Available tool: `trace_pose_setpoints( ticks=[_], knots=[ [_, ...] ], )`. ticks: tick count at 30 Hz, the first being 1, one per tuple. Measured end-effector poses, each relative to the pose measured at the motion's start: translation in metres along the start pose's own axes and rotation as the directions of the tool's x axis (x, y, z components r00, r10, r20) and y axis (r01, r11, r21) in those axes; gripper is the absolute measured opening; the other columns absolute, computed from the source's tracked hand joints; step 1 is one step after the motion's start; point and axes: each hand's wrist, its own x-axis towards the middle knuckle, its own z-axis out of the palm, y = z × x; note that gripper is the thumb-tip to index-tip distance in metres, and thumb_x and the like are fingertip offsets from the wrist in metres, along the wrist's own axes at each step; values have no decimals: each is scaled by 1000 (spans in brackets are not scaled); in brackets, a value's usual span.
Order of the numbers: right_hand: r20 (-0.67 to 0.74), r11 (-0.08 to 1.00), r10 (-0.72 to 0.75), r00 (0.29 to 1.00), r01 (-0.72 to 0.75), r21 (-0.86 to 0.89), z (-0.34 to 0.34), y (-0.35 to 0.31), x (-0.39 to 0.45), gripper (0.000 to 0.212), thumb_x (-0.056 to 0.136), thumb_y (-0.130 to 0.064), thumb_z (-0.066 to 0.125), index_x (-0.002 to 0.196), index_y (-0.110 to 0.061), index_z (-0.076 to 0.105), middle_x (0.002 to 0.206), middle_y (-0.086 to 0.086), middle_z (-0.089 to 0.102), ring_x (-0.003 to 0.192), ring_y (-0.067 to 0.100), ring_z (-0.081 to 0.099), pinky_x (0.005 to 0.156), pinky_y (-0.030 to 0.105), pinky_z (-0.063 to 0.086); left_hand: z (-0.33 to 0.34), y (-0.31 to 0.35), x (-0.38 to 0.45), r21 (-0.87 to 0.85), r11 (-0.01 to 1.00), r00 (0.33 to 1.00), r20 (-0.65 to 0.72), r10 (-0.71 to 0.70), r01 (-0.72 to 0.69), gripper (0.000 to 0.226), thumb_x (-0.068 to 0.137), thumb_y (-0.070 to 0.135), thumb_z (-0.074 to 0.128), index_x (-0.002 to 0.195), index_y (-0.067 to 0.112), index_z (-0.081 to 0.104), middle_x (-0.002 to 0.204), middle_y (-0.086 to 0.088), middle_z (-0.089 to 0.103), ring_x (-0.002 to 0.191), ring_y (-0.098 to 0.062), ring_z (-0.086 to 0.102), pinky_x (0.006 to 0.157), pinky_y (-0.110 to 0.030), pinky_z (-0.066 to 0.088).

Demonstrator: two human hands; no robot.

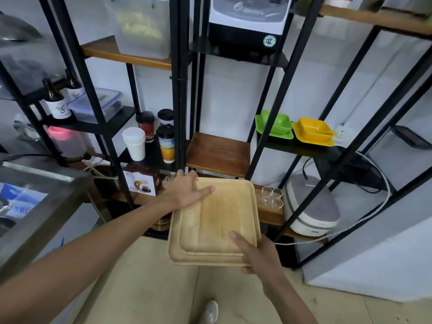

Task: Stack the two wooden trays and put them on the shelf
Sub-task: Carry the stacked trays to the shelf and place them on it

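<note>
Two pale wooden trays (215, 220) lie stacked one on the other, held level in the air in front of a black metal shelf rack. My left hand (184, 192) grips the stack's far left corner, thumb on top. At the near right corner my right hand (254, 253) clamps the stack, thumb resting on the upper tray. A bare brown wooden shelf board (217, 154) sits just beyond the trays at mid height.
Paper cups (134, 142) stand on the shelf to the left. Green bowl (273, 126) and yellow bowl (313, 130) rest on the right shelf. Small glasses (271, 197) and a rice cooker (311, 206) sit lower right. A blender base (247, 22) is above. A steel counter (35, 195) is left.
</note>
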Motion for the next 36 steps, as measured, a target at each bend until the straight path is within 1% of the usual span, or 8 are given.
trace_pose_setpoints(
  ticks=[4, 8, 14, 18, 21, 25, 31, 36],
  knots=[
    [-29, 1000, 2, 1000, -2, 8, 7, -17, 46, 35, 81, -49, 87, 104, -28, 72, 97, 1, 81, 87, 19, 76, 53, 22, 59, -5, 4, 59, 64, 997, 998, 43, 46, -49, 86, 77, 90, 43, 129, 21, 50, 126, -11, 45, 106, -31, 60, 97, -47, 52],
    [-56, 999, 11, 998, -9, 39, 17, -30, 103, 43, 79, -50, 89, 109, -26, 71, 97, 1, 81, 82, 17, 76, 56, 28, 62, -9, 8, 123, 120, 991, 995, 86, 46, -56, 72, 84, 84, 44, 118, 21, 49, 126, -12, 45, 99, -28, 56, 91, -43, 50],
    [-53, 995, 86, 995, -83, 58, 31, -51, 185, 59, 72, -54, 92, 117, -24, 69, 90, -1, 79, 64, 13, 70, 47, 21, 51, -9, 6, 197, 143, 990, 995, 101, -28, 14, 70, 89, 78, 45, 124, 18, 48, 140, -20, 42, 127, -43, 51, 105, -53, 47],
    [-94, 998, 68, 993, -67, 10, 34, -58, 227, 61, 76, -52, 89, 122, -21, 63, 100, -4, 78, 70, 10, 74, 45, 18, 53, -1, 16, 237, 126, 991, 997, 45, -60, 54, 75, 89, 74, 49, 137, 16, 45, 145, -21, 40, 136, -47, 40, 108, -53, 43],
    [-123, 999, 26, 992, -29, -28, 37, -64, 249, 67, 81, -48, 88, 130, -17, 55, 107, -8, 72, 83, 2, 68, 61, 18, 57, 5, 23, 264, 78, 992, 995, 27, -96, 94, 81, 87, 71, 54, 141, 14, 39, 145, -20, 39, 137, -47, 37, 107, -55, 44],
    [-131, 999, 13, 991, -17, -29, 43, -67, 276, 71, 84, -49, 85, 136, -15, 51, 121, 0, 74, 106, 23, 74, 93, 50, 65, 8, 21, 302, 48, 993, 993, 45, -113, 111, 86, 84, 72, 56, 143, 12, 39, 145, -23, 42, 137, -47, 38, 109, -56, 41],
    [-165, 991, -68, 984, 48, -122, 64, -80, 302, 69, 94, -46, 73, 148, -11, 47, 138, 12, 63, 124, 34, 65, 106, 55, 57, 2, 14, 347, 4, 996, 994, 65, -87, 87, 87, 78, 75, 58, 136, 10, 47, 140, -21, 48, 135, -43, 43, 108, -55, 43],
    [-204, 983, -59, 977, 21, -182, 79, -90, 314, 67, 98, -42, 69, 149, -6, 46, 142, 15, 61, 128, 37, 63, 108, 53, 54, 2, 7, 371, -79, 990, 993, 13, -116, 117, 68, 72, 68, 70, 121, 23, 60, 139, -14, 41, 129, -36, 47, 109, -50, 46]
  ],
)
